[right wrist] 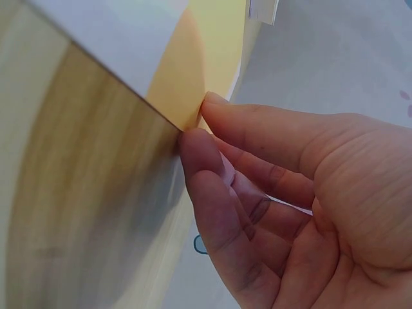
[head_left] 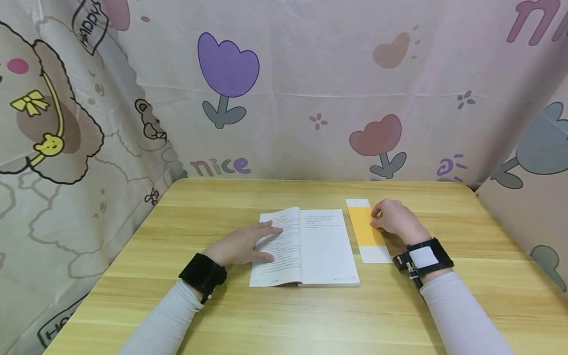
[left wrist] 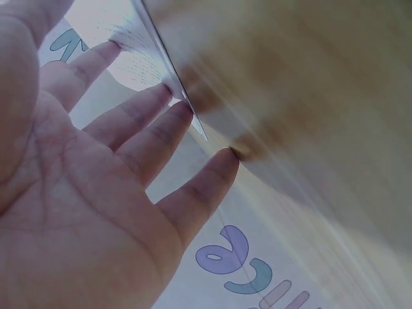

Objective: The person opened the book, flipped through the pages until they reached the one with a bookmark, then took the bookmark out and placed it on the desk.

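Note:
An open book [head_left: 327, 251] lies on the wooden table with print on its pages, the left one [head_left: 284, 256] curving up towards the spine. On that page rests my left hand [head_left: 244, 243], fingers spread and fairly straight; in the left wrist view its fingertips [left wrist: 183, 111] meet the page edge. Right of the book lies a bookmark [head_left: 365, 224], a flat strip with a yellow middle and white ends. My right hand [head_left: 396, 220] pinches its right edge between thumb and forefinger. Close up in the right wrist view, the bookmark's yellow part [right wrist: 183, 71] meets the fingertips.
The light wooden table [head_left: 213, 315] spreads around the book. Behind it hangs a printed curtain [head_left: 284, 143] with flowers and lettering, which continues along both sides. A black strap with a camera sits on each wrist.

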`<state>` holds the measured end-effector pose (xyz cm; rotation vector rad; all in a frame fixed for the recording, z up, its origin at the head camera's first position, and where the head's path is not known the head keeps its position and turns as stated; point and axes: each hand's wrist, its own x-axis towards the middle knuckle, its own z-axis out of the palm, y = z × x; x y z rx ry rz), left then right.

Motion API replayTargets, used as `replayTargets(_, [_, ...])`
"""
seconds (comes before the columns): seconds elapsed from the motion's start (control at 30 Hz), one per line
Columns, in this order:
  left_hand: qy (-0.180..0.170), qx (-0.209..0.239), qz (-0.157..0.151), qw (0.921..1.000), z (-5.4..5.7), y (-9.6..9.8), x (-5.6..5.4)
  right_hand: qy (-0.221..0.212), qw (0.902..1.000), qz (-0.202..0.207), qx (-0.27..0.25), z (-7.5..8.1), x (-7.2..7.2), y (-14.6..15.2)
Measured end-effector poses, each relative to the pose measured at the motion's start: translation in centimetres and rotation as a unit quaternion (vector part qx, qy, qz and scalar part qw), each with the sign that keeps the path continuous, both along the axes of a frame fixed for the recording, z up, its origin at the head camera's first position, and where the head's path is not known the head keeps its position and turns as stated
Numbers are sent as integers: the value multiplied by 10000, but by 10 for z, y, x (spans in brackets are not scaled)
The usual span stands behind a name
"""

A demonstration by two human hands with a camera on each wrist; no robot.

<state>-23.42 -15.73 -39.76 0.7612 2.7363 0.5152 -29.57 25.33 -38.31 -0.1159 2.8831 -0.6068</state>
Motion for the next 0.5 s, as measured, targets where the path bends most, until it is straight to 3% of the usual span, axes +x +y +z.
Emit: replayTargets(0.5, [-37,48,80,9999,3,-4,2,36,9999,68,75,0,-1,2])
